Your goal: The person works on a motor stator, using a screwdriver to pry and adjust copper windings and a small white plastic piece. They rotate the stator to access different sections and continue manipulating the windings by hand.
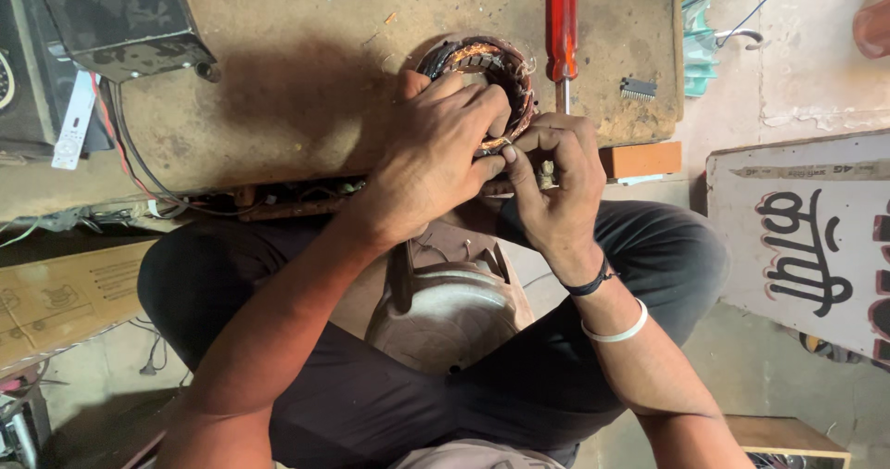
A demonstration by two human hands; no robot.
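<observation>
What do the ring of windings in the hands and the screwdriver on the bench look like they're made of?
The wound ring, gripped by the left hand and touched by the right hand, looks like copper wire on a dark metal core: reddish shiny strands, blackened edge. The screwdriver seems to have a glossy translucent red plastic handle and a bare steel shaft, judging by its grey sheen.

Worn wooden bench (306,89) above dusty concrete floor (769,376).
</observation>
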